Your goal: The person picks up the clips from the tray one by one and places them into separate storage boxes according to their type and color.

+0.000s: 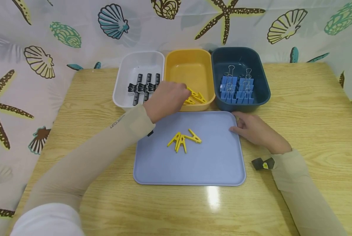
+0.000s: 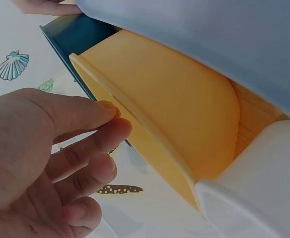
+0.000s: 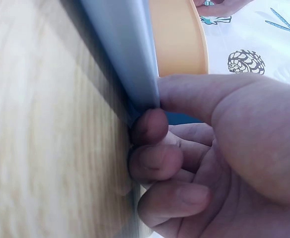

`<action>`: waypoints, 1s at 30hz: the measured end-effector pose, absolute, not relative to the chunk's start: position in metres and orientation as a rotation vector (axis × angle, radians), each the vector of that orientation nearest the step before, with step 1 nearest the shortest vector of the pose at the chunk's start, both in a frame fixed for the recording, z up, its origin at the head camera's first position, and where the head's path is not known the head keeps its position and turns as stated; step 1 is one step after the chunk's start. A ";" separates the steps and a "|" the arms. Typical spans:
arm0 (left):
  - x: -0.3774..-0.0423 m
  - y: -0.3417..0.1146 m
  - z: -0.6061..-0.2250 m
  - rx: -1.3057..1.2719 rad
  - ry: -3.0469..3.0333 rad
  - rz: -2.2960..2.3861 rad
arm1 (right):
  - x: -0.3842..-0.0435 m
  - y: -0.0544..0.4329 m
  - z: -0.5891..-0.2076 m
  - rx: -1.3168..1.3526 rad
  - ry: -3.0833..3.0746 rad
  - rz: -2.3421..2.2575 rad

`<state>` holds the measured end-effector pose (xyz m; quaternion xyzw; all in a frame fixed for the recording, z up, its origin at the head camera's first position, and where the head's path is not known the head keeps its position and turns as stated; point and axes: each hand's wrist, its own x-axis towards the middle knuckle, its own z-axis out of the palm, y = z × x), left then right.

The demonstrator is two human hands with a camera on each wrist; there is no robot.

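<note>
My left hand (image 1: 167, 98) is over the front part of the yellow bin (image 1: 190, 52), beside several yellow clothespins (image 1: 199, 98) in it. In the left wrist view its thumb and index fingertips (image 2: 120, 130) come close together at the bin's rim. No clothespin shows between them, but the bin wall may hide one. With thumb and curled fingers my right hand (image 1: 253, 128) grips the far right corner of the blue-grey tray (image 1: 190, 170). Three yellow clothespins (image 1: 182, 141) lie near the tray's middle.
Left of the yellow bin stands a white bin (image 1: 140, 57) with several black clips (image 1: 140, 88). A dark blue bin (image 1: 237, 50) at its right has several blue binder clips (image 1: 246, 87). Behind the wooden table (image 1: 305, 108) hangs a patterned curtain (image 1: 176, 32).
</note>
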<state>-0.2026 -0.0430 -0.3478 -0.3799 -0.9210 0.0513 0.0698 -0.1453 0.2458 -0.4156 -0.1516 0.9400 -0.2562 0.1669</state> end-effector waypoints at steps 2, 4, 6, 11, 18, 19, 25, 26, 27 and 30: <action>-0.201 -0.043 -0.347 -1.145 -2.771 0.157 | -0.145 0.246 -0.416 -0.435 2.677 -0.727; -0.199 -0.044 -0.347 -1.148 -2.775 0.151 | -0.145 0.245 -0.416 -0.436 2.677 -0.727; -0.197 -0.044 -0.346 -1.153 -2.779 0.142 | -0.145 0.245 -0.415 -0.435 2.675 -0.726; -0.194 -0.047 -0.347 -1.164 -2.771 0.132 | -0.145 0.245 -0.415 -0.432 2.672 -0.722; -0.190 -0.048 -0.347 -1.155 -2.808 0.151 | -0.146 0.245 -0.415 -0.428 2.668 -0.724; -0.189 -0.048 -0.347 -1.155 -2.817 0.150 | -0.146 0.245 -0.415 -0.429 2.667 -0.724; -0.184 -0.050 -0.346 -1.183 -2.827 0.120 | -0.146 0.245 -0.415 -0.430 2.672 -0.724; -0.183 -0.050 -0.345 -1.188 -2.826 0.116 | -0.145 0.245 -0.415 -0.432 2.673 -0.724; -0.183 -0.050 -0.345 -1.193 -2.824 0.111 | -0.145 0.245 -0.415 -0.432 2.673 -0.725; -0.180 -0.051 -0.345 -1.207 -2.809 0.104 | -0.145 0.245 -0.414 -0.432 2.671 -0.726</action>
